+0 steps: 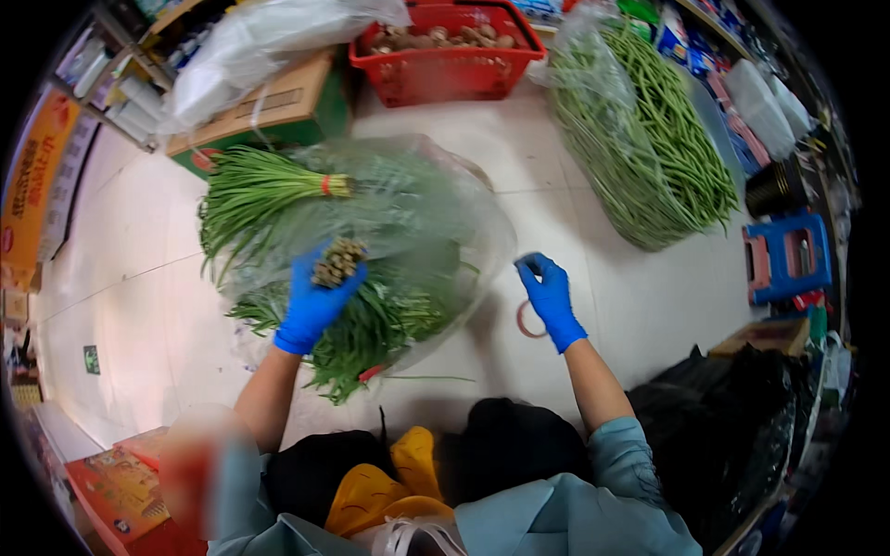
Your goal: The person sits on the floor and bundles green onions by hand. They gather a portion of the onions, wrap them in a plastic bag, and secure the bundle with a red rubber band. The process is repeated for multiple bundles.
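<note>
My left hand (316, 299), in a blue glove, grips a bunch of leafy greens (354, 313). The pale cut stem ends (338, 263) point up out of my fist and the leaves hang down below it. A tied bunch of green garlic chives or similar stalks (271, 184) with a red band (325, 184) lies just beyond, on a clear plastic bag (445, 187) of greens. My right hand (548, 295), gloved in blue too, hovers over the floor with thumb and fingers curled together; whether anything thin is pinched there is unclear. Beneath it lies a thin red ring (523, 321), perhaps tape.
A red basket of mushrooms (445, 69) stands at the far side, beside a cardboard box (278, 104) topped with white plastic. Long beans (646, 139) fill a clear bag at right. A blue stool (793, 257) and a black bag (716, 410) sit along the right side.
</note>
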Demonstrator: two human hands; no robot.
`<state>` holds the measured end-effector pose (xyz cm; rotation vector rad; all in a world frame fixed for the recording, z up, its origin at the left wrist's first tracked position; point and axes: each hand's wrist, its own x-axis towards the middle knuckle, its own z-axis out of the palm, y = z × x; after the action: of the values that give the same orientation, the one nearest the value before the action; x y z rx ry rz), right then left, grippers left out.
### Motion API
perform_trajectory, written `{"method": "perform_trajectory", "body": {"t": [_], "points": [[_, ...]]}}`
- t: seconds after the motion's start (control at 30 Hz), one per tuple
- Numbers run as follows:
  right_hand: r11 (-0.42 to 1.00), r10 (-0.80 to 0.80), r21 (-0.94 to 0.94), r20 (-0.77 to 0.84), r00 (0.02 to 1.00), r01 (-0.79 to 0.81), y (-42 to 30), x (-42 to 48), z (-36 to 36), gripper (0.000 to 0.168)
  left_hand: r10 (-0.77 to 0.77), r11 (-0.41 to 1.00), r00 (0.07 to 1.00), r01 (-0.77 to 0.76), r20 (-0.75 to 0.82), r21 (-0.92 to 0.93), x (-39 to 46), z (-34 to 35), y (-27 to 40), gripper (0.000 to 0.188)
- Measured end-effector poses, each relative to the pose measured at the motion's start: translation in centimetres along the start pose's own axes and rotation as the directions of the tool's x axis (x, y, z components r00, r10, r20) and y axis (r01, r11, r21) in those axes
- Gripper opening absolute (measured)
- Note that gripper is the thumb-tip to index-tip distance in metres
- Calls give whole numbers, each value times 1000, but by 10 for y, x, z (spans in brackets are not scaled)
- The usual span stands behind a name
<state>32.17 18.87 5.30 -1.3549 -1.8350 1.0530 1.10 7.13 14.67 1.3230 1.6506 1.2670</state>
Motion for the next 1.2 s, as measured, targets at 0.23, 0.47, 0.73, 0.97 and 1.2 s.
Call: {"method": "perform_trajectory", "body": {"t": [0.23,0.47,0.73,0.97,1.2], "points": [[620,57,-766,263,963,173,97,-84,-17,19,37,989,998,-43,44,142,12,20,7,26],[968,-182,211,228,956,134,-20,-37,6,18,-4,1000,997,5,79,-16,9,2,-12,29],[766,-630,204,427,648,610,-104,-14,41,27,72,968,976,-19,205,-250,13,-11,-1,28],[769,-628,277,492,602,576,-108,-15,51,27,28,952,982,31,187,-304,1,-17,-5,28],[777,-613,234,496,615,585,-109,-18,46,27,5,923,979,73,202,-377,1,-18,3,25]]}}
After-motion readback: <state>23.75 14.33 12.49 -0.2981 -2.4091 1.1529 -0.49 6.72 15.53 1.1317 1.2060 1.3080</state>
